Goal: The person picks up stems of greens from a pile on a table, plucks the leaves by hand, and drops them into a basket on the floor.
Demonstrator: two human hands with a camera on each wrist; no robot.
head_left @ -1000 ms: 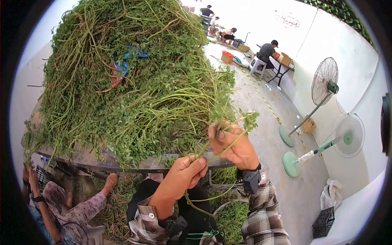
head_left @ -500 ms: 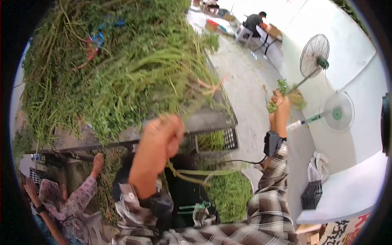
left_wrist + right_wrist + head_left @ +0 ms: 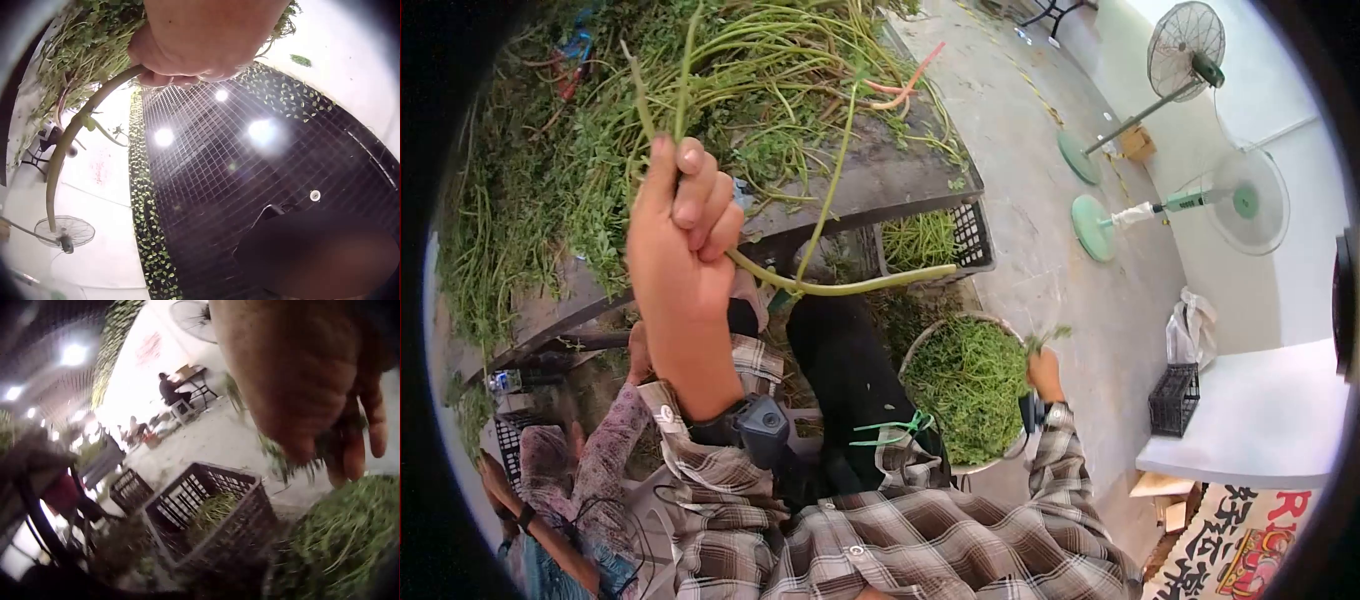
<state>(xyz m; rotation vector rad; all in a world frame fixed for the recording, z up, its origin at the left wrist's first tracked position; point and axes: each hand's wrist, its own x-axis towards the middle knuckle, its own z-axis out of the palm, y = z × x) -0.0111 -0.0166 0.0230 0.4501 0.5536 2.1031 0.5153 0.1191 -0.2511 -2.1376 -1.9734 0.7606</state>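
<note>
My left hand [image 3: 685,235], raised in front of the table edge, grips a thick green plant stem [image 3: 870,288] that curves out below the fingers to the right. Thinner shoots rise above its fingertips. In the left wrist view the same stem [image 3: 69,134] bends down from under the hand. Low at the right, my right hand [image 3: 1047,378] holds a leafy green sprig [image 3: 1052,336] at the rim of a round basin [image 3: 912,352] heaped with greens [image 3: 970,390]. The right wrist view has leaves [image 3: 284,464] poking out from under that hand, its fingers partly hidden.
A large pile of leafy stems [image 3: 770,80] covers the dark table [image 3: 880,185]. Under its edge stands a black crate [image 3: 972,235] with stems inside. Fans [image 3: 1187,52] stand to the right, near a small black crate [image 3: 1173,400]. Another person's legs [image 3: 605,440] are at lower left.
Both hands were together at the sprig; they have since parted. The left hand rose leftward with the stem, while the right swung out right, then down to the basin with leaves. The view tilted downward.
</note>
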